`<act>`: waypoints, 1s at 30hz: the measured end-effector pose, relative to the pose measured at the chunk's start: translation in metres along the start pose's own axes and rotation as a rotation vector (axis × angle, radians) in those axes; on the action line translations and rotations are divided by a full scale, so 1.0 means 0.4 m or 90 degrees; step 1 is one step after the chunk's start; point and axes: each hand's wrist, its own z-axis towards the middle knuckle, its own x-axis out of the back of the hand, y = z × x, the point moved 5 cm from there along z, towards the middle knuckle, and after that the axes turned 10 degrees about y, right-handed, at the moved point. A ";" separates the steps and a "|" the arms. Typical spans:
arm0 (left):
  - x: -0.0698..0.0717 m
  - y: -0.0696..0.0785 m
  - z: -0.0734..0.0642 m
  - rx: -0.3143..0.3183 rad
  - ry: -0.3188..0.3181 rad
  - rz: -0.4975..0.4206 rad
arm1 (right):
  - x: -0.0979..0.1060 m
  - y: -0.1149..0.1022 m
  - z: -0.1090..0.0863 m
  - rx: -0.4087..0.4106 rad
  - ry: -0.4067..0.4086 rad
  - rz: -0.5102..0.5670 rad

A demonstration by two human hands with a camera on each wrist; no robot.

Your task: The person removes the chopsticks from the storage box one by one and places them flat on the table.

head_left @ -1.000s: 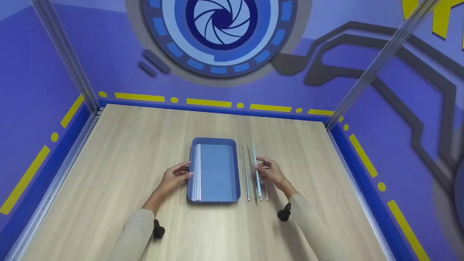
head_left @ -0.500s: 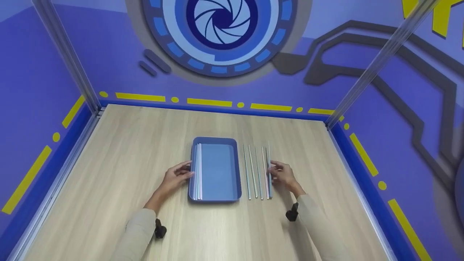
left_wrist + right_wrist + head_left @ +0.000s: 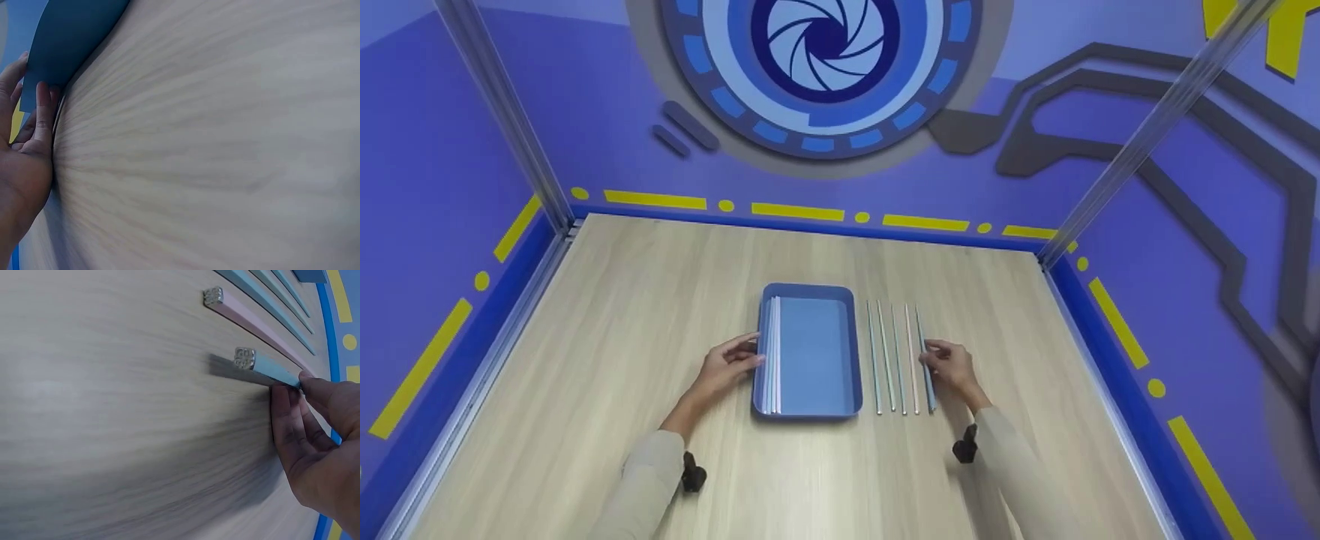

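Note:
In the head view, my left hand holds the left long side of a shallow blue tray. Its thumb reaches over the rim and other fingers lie against the outer wall. Inside the tray, several pale chopsticks lie lengthwise along that side. My right hand pinches a light blue chopstick between thumb and fingers, its square silver-patterned end tipped up off the table over its shadow. Left of it lies a pink chopstick, then more blue and green chopsticks, roughly parallel and spaced apart.
The light wooden table is enclosed by blue printed panels at the back and sides, with metal posts at the corners. Bare wood surrounds the tray and chopsticks.
My right hand has moved right with its chopstick, from above the row to the row's right end, and lowered it close to the table. My left hand has stayed at the tray.

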 end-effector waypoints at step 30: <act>0.000 -0.005 0.008 -0.004 -0.017 -0.020 | 0.031 -0.131 -0.019 0.056 -0.004 0.003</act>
